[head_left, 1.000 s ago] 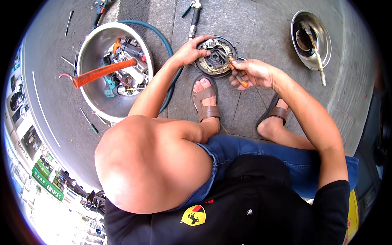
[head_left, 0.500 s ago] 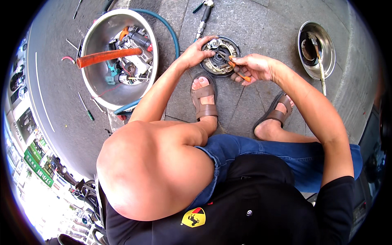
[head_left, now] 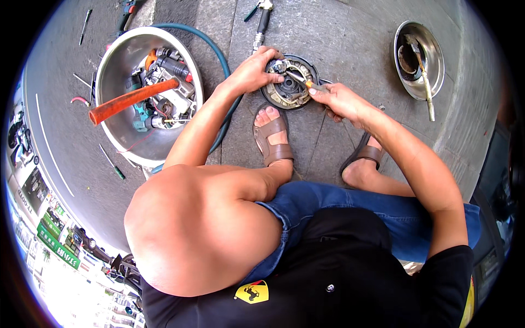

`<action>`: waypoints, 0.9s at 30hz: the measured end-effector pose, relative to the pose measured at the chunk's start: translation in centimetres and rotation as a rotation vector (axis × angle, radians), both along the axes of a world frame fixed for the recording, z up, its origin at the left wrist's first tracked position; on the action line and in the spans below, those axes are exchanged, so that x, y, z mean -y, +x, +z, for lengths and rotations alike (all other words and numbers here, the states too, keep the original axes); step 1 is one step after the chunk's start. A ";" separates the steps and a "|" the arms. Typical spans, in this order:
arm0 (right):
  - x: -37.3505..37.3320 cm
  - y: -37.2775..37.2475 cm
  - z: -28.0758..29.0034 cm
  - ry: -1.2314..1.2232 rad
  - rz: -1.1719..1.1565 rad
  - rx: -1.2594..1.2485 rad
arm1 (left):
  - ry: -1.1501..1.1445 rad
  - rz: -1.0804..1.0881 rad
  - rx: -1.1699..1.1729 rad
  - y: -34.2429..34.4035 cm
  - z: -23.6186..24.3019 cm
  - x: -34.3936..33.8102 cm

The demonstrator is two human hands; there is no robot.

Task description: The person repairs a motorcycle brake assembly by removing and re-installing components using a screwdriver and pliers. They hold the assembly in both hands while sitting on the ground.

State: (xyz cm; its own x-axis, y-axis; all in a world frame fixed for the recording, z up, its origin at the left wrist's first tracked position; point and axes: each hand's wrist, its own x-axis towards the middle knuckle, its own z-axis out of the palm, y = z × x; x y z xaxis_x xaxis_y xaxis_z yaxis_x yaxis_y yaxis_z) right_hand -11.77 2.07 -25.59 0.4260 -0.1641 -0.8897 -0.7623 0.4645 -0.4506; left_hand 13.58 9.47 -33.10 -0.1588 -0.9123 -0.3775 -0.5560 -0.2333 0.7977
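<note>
A round brake assembly (head_left: 289, 101) with curved brake shoes lies on the paving in front of my left foot. My left hand (head_left: 256, 73) grips its left rim, the thumb over the inner parts and the fingers at the far edge. In my right hand (head_left: 342, 103) is a pair of orange-handled pliers (head_left: 309, 84), held from the right side. The jaws point left into the upper part of the brake assembly, close to my left thumb. What exactly the jaw tips touch is too small to tell. My right fingers hide most of the handles.
Left stands a steel basin (head_left: 143, 151) of power tools, with an orange-handled hammer (head_left: 134, 101) across it. A teal hose (head_left: 223, 57) curves round it. An air tool (head_left: 262, 24) lies beyond the brake. A smaller steel bowl (head_left: 436, 76) with a brush stands right. A screwdriver (head_left: 117, 171) lies left.
My right hand has turned, and the pliers' handles, spread and visible before, are now mostly covered by it. My left hand stays on the brake assembly. The whole view has shifted slightly.
</note>
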 end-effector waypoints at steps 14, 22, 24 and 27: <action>-3.5 -1.1 -0.5 -0.361 0.099 0.020 | 0.002 -0.134 0.067 -0.8 2.1 0.2; -2.4 -1.2 -0.9 -0.223 -0.028 0.022 | -0.011 -0.135 0.072 -1.1 2.0 0.5; -2.1 -1.2 -0.6 -0.130 -0.054 0.021 | -0.006 -0.133 0.073 -1.1 2.1 0.6; -1.4 -1.1 -0.3 -0.057 -0.085 0.034 | 0.006 -0.133 0.062 -1.0 2.2 0.7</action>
